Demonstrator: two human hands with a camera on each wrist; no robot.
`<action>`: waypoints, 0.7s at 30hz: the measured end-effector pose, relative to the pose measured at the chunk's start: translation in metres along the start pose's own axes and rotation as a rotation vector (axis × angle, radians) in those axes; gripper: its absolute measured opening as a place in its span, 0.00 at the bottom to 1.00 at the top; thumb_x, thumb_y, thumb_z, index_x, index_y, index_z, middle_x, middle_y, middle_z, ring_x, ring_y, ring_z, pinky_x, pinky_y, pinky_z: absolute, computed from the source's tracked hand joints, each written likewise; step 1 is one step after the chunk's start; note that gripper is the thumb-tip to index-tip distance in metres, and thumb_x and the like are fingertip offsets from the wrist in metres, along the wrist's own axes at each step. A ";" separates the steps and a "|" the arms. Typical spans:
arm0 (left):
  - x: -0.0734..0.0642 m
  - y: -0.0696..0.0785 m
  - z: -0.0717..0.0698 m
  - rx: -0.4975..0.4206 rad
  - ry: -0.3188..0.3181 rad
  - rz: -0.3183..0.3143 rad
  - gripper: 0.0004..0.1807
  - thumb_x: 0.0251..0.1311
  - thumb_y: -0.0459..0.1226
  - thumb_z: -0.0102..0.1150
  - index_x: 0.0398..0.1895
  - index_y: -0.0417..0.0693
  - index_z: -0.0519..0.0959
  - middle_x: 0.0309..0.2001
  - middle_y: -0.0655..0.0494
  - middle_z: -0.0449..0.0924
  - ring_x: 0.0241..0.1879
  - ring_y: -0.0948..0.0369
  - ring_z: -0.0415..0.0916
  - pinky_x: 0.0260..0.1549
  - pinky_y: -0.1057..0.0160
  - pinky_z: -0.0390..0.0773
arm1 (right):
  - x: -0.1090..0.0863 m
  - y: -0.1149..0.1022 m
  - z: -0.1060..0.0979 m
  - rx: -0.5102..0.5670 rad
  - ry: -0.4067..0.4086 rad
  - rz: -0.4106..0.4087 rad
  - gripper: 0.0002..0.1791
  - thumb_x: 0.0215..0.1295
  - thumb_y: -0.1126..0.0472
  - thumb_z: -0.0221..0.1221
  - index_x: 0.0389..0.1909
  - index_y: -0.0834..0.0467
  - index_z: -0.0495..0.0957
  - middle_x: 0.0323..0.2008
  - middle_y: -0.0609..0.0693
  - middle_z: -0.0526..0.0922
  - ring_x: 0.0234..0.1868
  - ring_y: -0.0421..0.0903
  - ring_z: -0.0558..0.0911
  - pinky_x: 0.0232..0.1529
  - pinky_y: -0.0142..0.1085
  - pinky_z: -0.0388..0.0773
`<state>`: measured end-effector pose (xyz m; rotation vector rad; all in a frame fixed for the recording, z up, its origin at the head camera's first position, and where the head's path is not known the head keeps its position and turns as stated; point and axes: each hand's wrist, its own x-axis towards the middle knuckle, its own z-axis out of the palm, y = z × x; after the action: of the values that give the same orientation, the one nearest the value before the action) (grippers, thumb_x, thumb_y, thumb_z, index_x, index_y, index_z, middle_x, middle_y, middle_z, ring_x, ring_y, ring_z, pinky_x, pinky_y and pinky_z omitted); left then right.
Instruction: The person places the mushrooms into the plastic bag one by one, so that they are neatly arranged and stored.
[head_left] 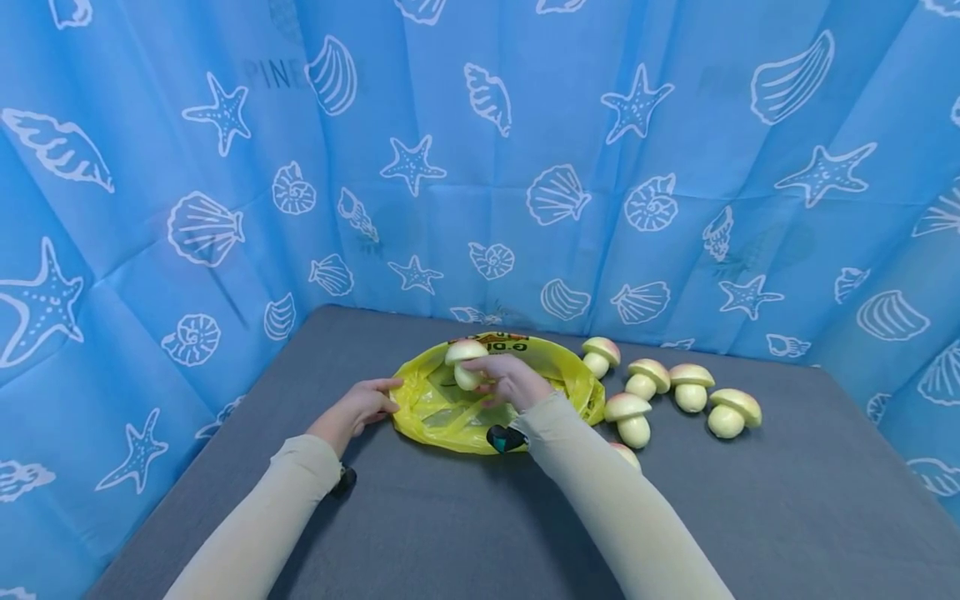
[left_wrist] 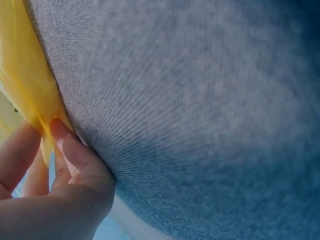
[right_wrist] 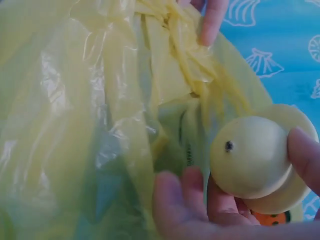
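A yellow plastic bag [head_left: 442,437] lies spread on the grey table with its mouth facing up. At its left rim my left hand [head_left: 362,408] pinches the thin plastic between thumb and fingers, as the left wrist view shows. Over the bag's opening, my right hand [head_left: 513,381] holds a toy mushroom [head_left: 467,354] with a pale stem and a pinkish cap. In the right wrist view the round stem end of this mushroom [right_wrist: 247,157] faces the camera, with thumb and fingers around it.
Several more toy mushrooms [head_left: 690,387] lie to the right of the bag, one partly hidden behind the right sleeve [head_left: 600,475]. The grey table [head_left: 787,492] reaches a blue curtain [head_left: 480,167] with shell and starfish prints at the back and sides.
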<state>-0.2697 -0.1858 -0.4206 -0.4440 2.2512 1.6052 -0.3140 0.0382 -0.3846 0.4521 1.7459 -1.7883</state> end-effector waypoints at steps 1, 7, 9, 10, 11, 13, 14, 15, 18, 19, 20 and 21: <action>0.001 0.000 0.000 0.002 -0.003 0.003 0.32 0.66 0.25 0.57 0.73 0.47 0.69 0.75 0.41 0.58 0.69 0.47 0.63 0.60 0.53 0.74 | 0.005 0.000 0.000 0.010 -0.009 0.012 0.21 0.72 0.61 0.58 0.61 0.62 0.65 0.42 0.52 0.72 0.34 0.44 0.68 0.69 0.52 0.63; -0.001 0.000 0.001 -0.010 -0.011 0.014 0.32 0.67 0.24 0.55 0.74 0.45 0.67 0.76 0.40 0.57 0.71 0.46 0.62 0.65 0.49 0.69 | 0.044 0.006 0.000 0.107 -0.034 0.071 0.28 0.65 0.61 0.67 0.61 0.62 0.67 0.49 0.58 0.75 0.45 0.50 0.75 0.57 0.44 0.75; -0.003 0.000 0.002 -0.012 -0.004 0.018 0.32 0.67 0.24 0.54 0.74 0.45 0.66 0.76 0.40 0.57 0.71 0.46 0.61 0.66 0.49 0.68 | 0.042 0.007 0.004 0.104 -0.001 0.055 0.28 0.64 0.60 0.68 0.61 0.62 0.69 0.51 0.58 0.76 0.50 0.51 0.75 0.58 0.46 0.75; -0.003 0.000 0.003 -0.010 -0.001 0.020 0.32 0.67 0.24 0.54 0.74 0.45 0.66 0.76 0.40 0.57 0.71 0.46 0.61 0.66 0.49 0.68 | 0.039 0.007 0.006 0.106 0.020 0.048 0.28 0.64 0.60 0.68 0.61 0.62 0.69 0.51 0.58 0.75 0.51 0.52 0.75 0.59 0.48 0.74; -0.003 0.000 0.003 -0.006 0.001 0.023 0.32 0.67 0.24 0.54 0.75 0.44 0.66 0.76 0.39 0.56 0.71 0.45 0.61 0.66 0.49 0.68 | 0.025 0.006 0.012 0.100 0.070 0.037 0.28 0.67 0.60 0.65 0.64 0.62 0.68 0.52 0.57 0.75 0.54 0.52 0.74 0.64 0.49 0.71; -0.003 0.000 0.004 -0.004 0.003 0.026 0.32 0.67 0.24 0.54 0.75 0.44 0.65 0.76 0.40 0.56 0.72 0.45 0.61 0.67 0.49 0.67 | 0.018 0.007 0.015 0.096 0.107 0.020 0.28 0.67 0.59 0.66 0.64 0.63 0.68 0.49 0.57 0.75 0.54 0.53 0.74 0.65 0.51 0.69; -0.002 -0.001 0.004 -0.007 0.005 0.026 0.32 0.67 0.24 0.54 0.75 0.44 0.65 0.77 0.40 0.56 0.72 0.45 0.60 0.67 0.49 0.67 | 0.013 0.007 0.016 0.100 0.116 0.015 0.29 0.67 0.59 0.66 0.65 0.63 0.68 0.48 0.56 0.74 0.55 0.53 0.74 0.67 0.53 0.68; -0.001 -0.001 0.004 -0.010 0.008 0.025 0.32 0.67 0.24 0.54 0.75 0.44 0.65 0.77 0.40 0.56 0.72 0.45 0.60 0.67 0.49 0.67 | 0.010 0.007 0.017 0.100 0.118 0.012 0.30 0.66 0.59 0.66 0.65 0.63 0.68 0.46 0.56 0.74 0.55 0.53 0.74 0.68 0.53 0.67; 0.001 -0.002 0.004 -0.013 0.012 0.021 0.32 0.67 0.24 0.53 0.74 0.44 0.66 0.77 0.40 0.55 0.72 0.45 0.60 0.68 0.49 0.66 | 0.008 0.009 0.016 0.069 0.111 -0.006 0.28 0.66 0.57 0.67 0.62 0.63 0.70 0.41 0.55 0.73 0.50 0.52 0.75 0.67 0.53 0.68; 0.002 -0.003 0.004 -0.012 0.012 0.019 0.32 0.67 0.24 0.53 0.74 0.44 0.66 0.77 0.40 0.55 0.72 0.45 0.60 0.68 0.49 0.66 | 0.007 0.009 0.016 0.058 0.109 -0.006 0.27 0.65 0.56 0.68 0.59 0.62 0.71 0.39 0.54 0.72 0.48 0.51 0.74 0.66 0.53 0.68; 0.002 -0.003 0.003 -0.014 0.012 0.017 0.31 0.67 0.24 0.53 0.74 0.44 0.66 0.77 0.40 0.55 0.72 0.45 0.60 0.68 0.49 0.66 | 0.007 0.010 0.016 0.045 0.106 -0.008 0.25 0.64 0.55 0.68 0.56 0.62 0.72 0.37 0.53 0.72 0.45 0.50 0.74 0.64 0.52 0.68; 0.002 -0.003 0.003 -0.013 0.010 0.018 0.31 0.67 0.24 0.53 0.74 0.44 0.66 0.77 0.39 0.55 0.73 0.45 0.60 0.68 0.48 0.66 | 0.008 0.011 0.016 0.028 0.103 -0.012 0.23 0.64 0.54 0.68 0.52 0.61 0.73 0.36 0.53 0.71 0.43 0.50 0.73 0.62 0.51 0.69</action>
<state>-0.2696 -0.1841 -0.4248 -0.4369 2.2594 1.6305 -0.3113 0.0218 -0.3968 0.5554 1.7983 -1.8284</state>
